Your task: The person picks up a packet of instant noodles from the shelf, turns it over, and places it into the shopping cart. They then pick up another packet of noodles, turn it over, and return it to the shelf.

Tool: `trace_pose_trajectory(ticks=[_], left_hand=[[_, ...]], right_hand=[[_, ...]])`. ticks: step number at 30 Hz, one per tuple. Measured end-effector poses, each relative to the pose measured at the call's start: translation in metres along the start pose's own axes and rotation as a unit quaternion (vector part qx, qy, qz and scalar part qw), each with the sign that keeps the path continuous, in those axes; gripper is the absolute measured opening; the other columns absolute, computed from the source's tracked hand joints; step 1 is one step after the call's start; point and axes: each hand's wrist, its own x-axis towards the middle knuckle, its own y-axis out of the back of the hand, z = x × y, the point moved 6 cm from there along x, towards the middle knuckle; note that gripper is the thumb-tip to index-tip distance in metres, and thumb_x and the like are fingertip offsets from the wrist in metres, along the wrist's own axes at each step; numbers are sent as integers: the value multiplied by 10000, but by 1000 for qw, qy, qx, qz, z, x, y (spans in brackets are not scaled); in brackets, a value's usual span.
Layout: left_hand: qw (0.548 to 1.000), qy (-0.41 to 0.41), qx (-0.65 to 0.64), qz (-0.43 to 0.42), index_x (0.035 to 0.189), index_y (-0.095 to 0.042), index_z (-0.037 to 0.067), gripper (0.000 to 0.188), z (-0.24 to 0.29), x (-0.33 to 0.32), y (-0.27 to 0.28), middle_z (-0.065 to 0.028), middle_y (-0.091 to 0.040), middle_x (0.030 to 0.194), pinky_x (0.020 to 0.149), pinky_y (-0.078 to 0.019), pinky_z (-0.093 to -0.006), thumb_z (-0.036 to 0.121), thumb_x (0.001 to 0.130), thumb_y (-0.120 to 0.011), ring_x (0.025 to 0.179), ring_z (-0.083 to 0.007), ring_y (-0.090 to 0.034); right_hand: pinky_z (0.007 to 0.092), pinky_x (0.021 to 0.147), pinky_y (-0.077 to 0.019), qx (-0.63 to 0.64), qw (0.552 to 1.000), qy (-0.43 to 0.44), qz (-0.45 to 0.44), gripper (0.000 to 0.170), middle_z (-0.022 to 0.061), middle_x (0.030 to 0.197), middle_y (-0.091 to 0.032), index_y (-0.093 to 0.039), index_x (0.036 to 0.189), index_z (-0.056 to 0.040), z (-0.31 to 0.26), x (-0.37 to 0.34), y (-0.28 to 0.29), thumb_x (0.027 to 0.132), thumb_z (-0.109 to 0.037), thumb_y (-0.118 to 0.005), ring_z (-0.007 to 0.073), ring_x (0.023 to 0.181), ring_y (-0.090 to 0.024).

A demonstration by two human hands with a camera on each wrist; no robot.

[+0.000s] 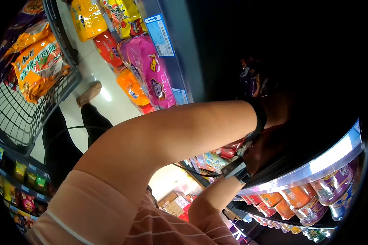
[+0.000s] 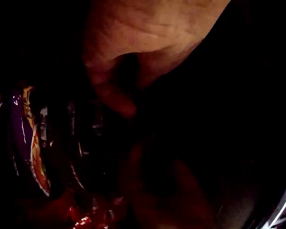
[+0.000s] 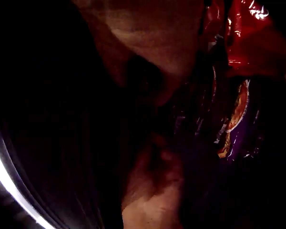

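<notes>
Deep in shadow, my left hand (image 1: 276, 108) reaches past a black wristband in the head view. My right hand (image 1: 255, 157) is lower, beyond a wrist camera (image 1: 234, 167). In the left wrist view my left hand (image 2: 148, 38) bends at the top, facing my dim right hand (image 2: 176, 191). The right wrist view has my right hand (image 3: 148, 38) above and my left (image 3: 155, 191) below. Purple packs (image 2: 21, 129) and red packs (image 3: 255, 40) lie beside the hands. Darkness hides the fingertips and anything between them.
A wire cart (image 1: 18, 122) at left holds orange noodle packs (image 1: 41, 63). Bagged noodles (image 1: 145, 69) fill a shelf with price tags (image 1: 159, 36). Cup noodles (image 1: 300, 200) line a shelf at lower right, behind a bright curved edge (image 1: 331, 153).
</notes>
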Motion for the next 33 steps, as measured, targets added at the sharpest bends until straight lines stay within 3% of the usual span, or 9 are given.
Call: trace_pose_trajectory(ticks=[1, 4, 8, 15, 17, 19, 23, 28, 33], left_hand=[[991, 94, -90, -41, 1123, -686, 4, 262, -4, 4, -2, -194, -703, 1059, 762, -562, -370, 91, 961, -501, 960, -306, -691], [980, 84, 108, -145, 1100, -699, 29, 255, 4, 14, -4, -185, -710, 1020, 721, -560, -347, 145, 973, -510, 905, -296, -696], [970, 111, 149, -159, 1188, -674, 47, 293, 5, 20, -8, -192, -668, 1146, 882, -512, -413, 168, 979, -508, 1057, -331, -637], [983, 84, 136, -95, 1358, -576, 91, 381, -15, 16, -33, -193, -555, 1365, 1084, -373, -491, 211, 1008, -485, 1263, -388, -505], [983, 51, 151, -89, 1360, -567, 81, 375, -15, 11, -31, -194, -565, 1357, 1065, -411, -463, 184, 1008, -489, 1246, -376, -530], [982, 9, 177, -70, 1342, -569, 50, 356, -12, 9, -27, -196, -588, 1333, 1029, -476, -417, 122, 1000, -502, 1212, -355, -571], [983, 74, 89, -143, 1357, -563, 74, 360, -16, 9, -37, -183, -586, 1340, 1013, -473, -397, 151, 1011, -498, 1215, -337, -567], [995, 75, -35, -49, 1339, -571, 66, 373, 13, -1, 6, -184, -616, 1296, 1046, -441, -426, 147, 976, -541, 1183, -365, -581], [991, -28, 119, -52, 1237, -630, 41, 345, -3, -9, 1, -198, -660, 1195, 1006, -458, -442, 169, 918, -602, 1118, -359, -612]], right_hand=[[345, 1119, -368, -105, 994, 32, -18, 649, 212, 1489, -433, -311, 1511, 11, -5, 4, -1, 936, -33, -608, 284, 1341, -456], [366, 1136, -354, -328, 936, 111, -66, 671, 231, 1516, -399, -298, 1515, 14, -7, 9, -2, 939, -100, -621, 295, 1379, -423], [409, 1137, -348, -384, 910, 116, -106, 722, 259, 1506, -401, -278, 1523, 16, -2, 0, -1, 935, -214, -627, 330, 1385, -411], [371, 1129, -349, -323, 935, 95, -114, 793, 267, 1483, -425, -262, 1529, 10, 26, -1, 11, 879, -204, -661, 316, 1370, -436], [375, 1136, -335, -640, 714, 231, -162, 768, 274, 1477, -427, -268, 1527, 10, 76, 13, 32, 896, -222, -641, 326, 1367, -436], [372, 1146, -322, -753, 577, 242, -203, 663, 256, 1480, -432, -317, 1503, -1, 109, 21, 42, 932, -221, -572, 319, 1373, -430], [351, 1174, -298, -705, 638, 56, -306, 431, 169, 1502, -447, -502, 1414, -42, 144, 24, 65, 1041, -185, -339, 272, 1399, -406], [386, 1071, -418, -492, 833, 231, -106, 534, 230, 1422, -507, -390, 1456, 40, 47, -3, 14, 999, -203, -521, 304, 1268, -535], [352, 1026, -457, -242, 964, 10, -111, 509, 190, 1414, -524, -393, 1471, -5, 25, -20, -7, 1010, -192, -499, 273, 1231, -567]])
